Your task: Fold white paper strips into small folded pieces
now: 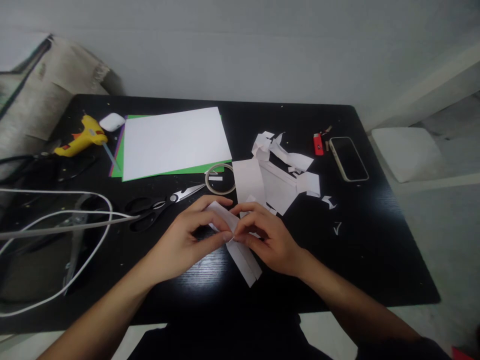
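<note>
Pinching narrowly, the fingers of our left hand and our right hand meet around the middle of a folded white paper strip. So it lies directly between them; neither hand is nearer, as we see both holding it. Its long axis goes from far left to near right, and the near end stays out of our fingers. Whether this end touches the desk, we cannot tell. Farther out lie scissors at left, and a tape roll beyond the strip.

red lighter beside a phone
</note>
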{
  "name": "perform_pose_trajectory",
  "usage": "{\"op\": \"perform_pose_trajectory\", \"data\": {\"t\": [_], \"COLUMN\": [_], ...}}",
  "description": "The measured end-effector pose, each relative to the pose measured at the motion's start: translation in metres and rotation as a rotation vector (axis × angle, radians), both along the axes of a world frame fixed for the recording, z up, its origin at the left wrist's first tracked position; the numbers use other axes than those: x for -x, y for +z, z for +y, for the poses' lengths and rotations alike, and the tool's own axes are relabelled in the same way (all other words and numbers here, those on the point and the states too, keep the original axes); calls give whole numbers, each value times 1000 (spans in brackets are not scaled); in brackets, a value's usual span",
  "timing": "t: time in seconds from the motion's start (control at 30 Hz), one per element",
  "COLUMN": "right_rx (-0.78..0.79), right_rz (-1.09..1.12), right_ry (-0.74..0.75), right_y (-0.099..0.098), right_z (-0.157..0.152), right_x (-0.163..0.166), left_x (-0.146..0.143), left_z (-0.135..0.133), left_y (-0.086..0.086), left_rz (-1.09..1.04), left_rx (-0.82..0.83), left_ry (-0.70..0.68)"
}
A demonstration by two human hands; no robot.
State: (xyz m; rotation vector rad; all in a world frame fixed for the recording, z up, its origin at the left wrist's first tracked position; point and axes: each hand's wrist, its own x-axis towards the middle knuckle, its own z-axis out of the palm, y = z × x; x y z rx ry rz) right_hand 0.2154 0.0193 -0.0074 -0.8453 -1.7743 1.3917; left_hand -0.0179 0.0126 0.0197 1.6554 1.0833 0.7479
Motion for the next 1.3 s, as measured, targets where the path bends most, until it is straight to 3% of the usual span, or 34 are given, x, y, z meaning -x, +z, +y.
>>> {"op": "perform_pose_trajectory", "data": {"t": [0.27,0.8,1.0,1.3], "right_rx": [59,32,157,348], "right_rz": [34,-39,40,142], "right_ry": [-29,-21,33,134], "right_y": [1,0,1,0], "right_z": [3,5,7,7], "right_x": [0,-1,-2,-2], "left_x": [1,-1,8,14], "left_z": [-2,0,5,10], "left_y": [0,1,6,-1], "left_rz": [9,61,93,9], "left_rx": [-16,-14,28,131], "left_ry": [-5,24,-83,-205]}}
